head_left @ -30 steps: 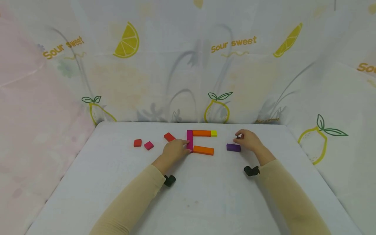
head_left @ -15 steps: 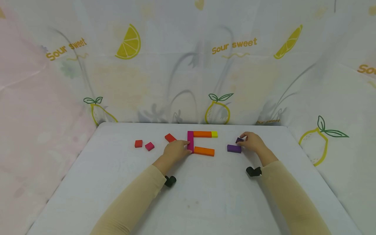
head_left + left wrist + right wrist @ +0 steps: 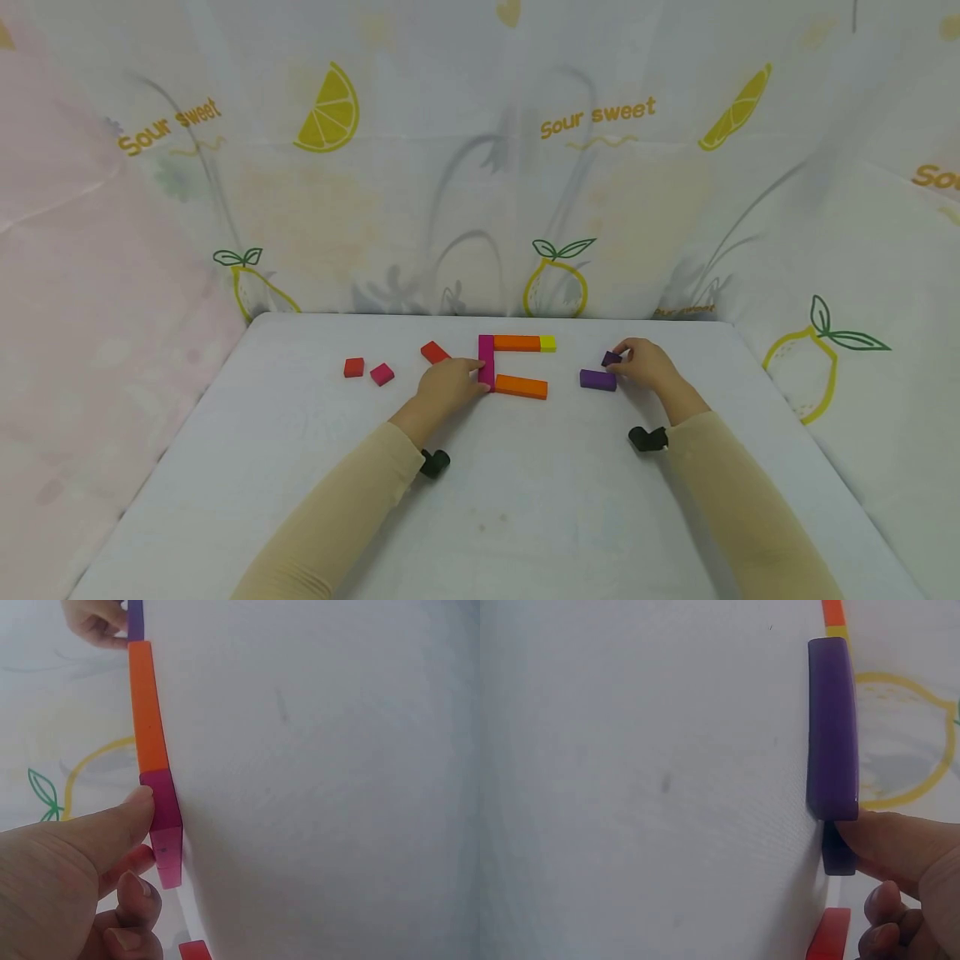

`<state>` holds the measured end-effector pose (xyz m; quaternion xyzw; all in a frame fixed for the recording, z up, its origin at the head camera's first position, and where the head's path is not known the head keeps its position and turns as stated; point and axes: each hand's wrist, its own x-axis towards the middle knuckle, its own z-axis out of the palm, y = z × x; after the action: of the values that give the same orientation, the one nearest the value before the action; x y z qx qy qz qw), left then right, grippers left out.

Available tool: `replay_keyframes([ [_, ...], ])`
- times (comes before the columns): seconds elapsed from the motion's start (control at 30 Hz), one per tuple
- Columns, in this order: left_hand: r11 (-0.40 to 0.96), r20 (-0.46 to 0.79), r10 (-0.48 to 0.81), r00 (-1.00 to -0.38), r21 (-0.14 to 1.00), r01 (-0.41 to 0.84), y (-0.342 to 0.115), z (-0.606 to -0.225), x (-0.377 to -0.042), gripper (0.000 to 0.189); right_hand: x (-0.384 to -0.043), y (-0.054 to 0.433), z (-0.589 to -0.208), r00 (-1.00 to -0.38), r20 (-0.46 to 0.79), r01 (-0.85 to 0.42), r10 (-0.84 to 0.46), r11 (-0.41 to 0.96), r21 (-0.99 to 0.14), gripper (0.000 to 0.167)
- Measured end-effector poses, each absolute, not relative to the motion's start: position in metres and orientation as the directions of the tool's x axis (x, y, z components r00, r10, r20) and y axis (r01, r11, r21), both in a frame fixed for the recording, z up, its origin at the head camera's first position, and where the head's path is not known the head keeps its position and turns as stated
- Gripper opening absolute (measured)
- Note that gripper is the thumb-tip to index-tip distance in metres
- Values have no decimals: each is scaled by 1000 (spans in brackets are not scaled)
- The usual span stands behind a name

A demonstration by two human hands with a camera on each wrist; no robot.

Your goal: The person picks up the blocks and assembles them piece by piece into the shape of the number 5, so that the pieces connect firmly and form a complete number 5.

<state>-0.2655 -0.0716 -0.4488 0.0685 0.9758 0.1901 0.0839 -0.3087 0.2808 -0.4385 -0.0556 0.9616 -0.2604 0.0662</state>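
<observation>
In the head view, my left hand (image 3: 450, 385) holds a magenta block (image 3: 487, 350) with thumb and index finger at its left side; the remaining fingers are bent in the left wrist view. Two orange bars (image 3: 521, 387) run rightward from the magenta block's near and far ends, and a small yellow block (image 3: 548, 343) caps the far bar. My right hand (image 3: 643, 367) pinches a small dark purple block (image 3: 838, 851) between thumb and index finger, right behind a longer purple bar (image 3: 597, 380). My right index finger is mostly hidden in the right wrist view.
Left of my left hand lie a red bar (image 3: 434, 352), a pinkish-red block (image 3: 382, 373) and a red block (image 3: 353, 367). Another red piece (image 3: 829, 934) shows beyond my right hand. The white table (image 3: 510, 500) backs onto a lemon-print curtain (image 3: 427, 192).
My right hand has shifted slightly right and lowered the small dark purple block behind the purple bar. My left hand stays at the magenta block.
</observation>
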Motion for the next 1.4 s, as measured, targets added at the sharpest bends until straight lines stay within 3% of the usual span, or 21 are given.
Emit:
replay_keyframes([
  [0.53,912,-147,157,-977,400,86,-71,-449,-266,55,-306,277,-430,-985,-51,-112,-163,844,-525,40],
  [1.4,921,-140,168,-976,376,104,-72,-448,-265,54,-286,240,-415,-929,-64,-278,-365,801,-529,34],
])
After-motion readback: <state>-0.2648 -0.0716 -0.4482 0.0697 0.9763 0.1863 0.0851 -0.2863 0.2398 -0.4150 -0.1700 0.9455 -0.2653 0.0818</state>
